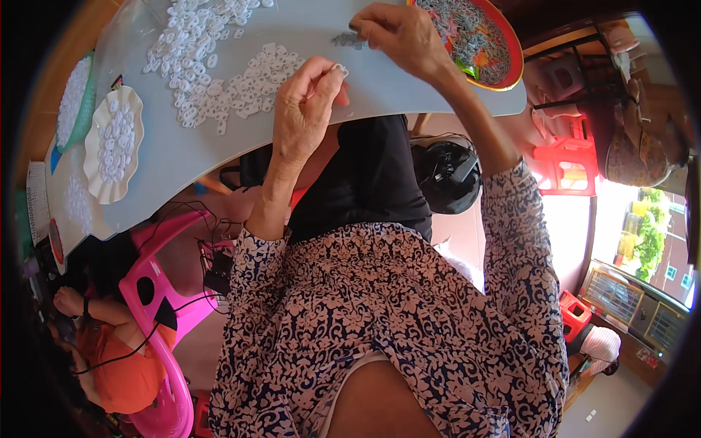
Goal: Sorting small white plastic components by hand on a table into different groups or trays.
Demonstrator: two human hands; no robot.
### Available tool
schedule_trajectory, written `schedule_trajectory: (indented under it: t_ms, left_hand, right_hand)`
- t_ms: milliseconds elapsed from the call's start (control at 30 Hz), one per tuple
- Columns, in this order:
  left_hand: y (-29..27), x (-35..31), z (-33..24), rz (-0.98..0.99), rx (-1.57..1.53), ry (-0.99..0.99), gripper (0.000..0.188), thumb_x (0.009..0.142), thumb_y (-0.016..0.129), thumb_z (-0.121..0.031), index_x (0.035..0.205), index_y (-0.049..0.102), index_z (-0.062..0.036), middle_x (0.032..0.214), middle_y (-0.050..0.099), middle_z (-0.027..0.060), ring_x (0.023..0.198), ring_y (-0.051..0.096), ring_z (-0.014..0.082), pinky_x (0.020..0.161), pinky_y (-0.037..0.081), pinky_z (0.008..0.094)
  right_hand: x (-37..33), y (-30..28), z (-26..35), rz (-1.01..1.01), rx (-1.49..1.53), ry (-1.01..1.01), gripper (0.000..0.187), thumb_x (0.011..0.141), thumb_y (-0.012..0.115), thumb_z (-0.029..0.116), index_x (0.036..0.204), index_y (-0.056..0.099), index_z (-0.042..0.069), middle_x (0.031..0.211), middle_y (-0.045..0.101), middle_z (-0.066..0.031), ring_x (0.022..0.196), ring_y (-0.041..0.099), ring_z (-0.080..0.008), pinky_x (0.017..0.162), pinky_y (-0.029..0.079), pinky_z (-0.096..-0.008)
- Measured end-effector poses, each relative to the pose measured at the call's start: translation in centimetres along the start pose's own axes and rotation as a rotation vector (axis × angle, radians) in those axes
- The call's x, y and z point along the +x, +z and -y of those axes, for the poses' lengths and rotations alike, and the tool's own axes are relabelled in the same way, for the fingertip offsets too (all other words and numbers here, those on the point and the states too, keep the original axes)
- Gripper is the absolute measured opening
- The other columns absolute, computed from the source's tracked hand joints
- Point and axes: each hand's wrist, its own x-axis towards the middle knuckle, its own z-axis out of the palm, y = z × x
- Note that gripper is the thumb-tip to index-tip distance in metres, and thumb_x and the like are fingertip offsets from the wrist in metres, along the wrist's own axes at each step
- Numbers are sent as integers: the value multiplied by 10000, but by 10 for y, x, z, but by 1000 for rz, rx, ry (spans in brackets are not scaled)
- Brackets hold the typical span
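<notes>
Raised over the near edge of the grey table, my left hand pinches a small white plastic piece between thumb and fingertips. My right hand is closed, its fingertips down at a little heap of small grey pieces; whatever sits between them is too small to make out. Beside my left hand spread loose flat white plastic pieces with holes. A bigger pile of rounded white plastic pieces lies farther left. To my right, a red-rimmed round tray holds many small grey pieces.
A scalloped white dish of white pieces stands at the left, beside a green basket of white ones. A person in orange sits by a pink chair at lower left. Red stools stand to the right.
</notes>
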Motion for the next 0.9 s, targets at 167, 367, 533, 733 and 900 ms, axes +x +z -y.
schedule_trajectory:
  t_ms: [167, 367, 533, 733, 900]
  left_hand:
    - [-3, -1, 1, -12, -16, -17, 167, 902, 529, -159, 826, 555, -13, 673, 571, 25, 602, 530, 77, 562, 418, 221]
    - [0, -1, 0, 4, -71, -13, 149, 897, 532, -143, 830, 551, -11, 671, 561, 22, 597, 526, 74, 558, 414, 215]
    - [-1, 0, 0, 5, -56, -33, 149, 896, 533, -147, 834, 553, -13, 673, 563, 21, 597, 525, 71, 554, 413, 216]
    - [-1, 1, -2, 3, -40, -39, 161, 893, 539, -165, 835, 562, -17, 677, 571, 20, 602, 524, 68, 560, 410, 212]
    - [-6, 0, 1, 18, -38, -60, 164, 889, 541, -169, 842, 571, -14, 671, 574, 18, 607, 517, 63, 566, 398, 209]
  right_hand:
    - [34, -6, -3, 182, -289, -284, 172, 767, 565, 149, 747, 640, -4, 734, 624, -184, 700, 611, -347, 663, 486, -413]
    - [42, 1, -9, 315, -478, -276, 175, 766, 549, 145, 716, 639, 3, 727, 618, -202, 677, 612, -358, 657, 494, -435]
    - [49, 6, -11, 319, -564, -420, 157, 729, 584, 132, 698, 637, -12, 694, 617, -201, 638, 617, -357, 616, 498, -429]
    - [29, 1, -11, 150, -147, -39, 142, 747, 635, 84, 719, 612, -54, 650, 619, -119, 576, 602, -203, 539, 475, -321]
    - [-16, 11, -3, 139, 355, 157, 119, 824, 635, 72, 913, 655, -4, 758, 623, -3, 705, 566, -52, 662, 473, -206]
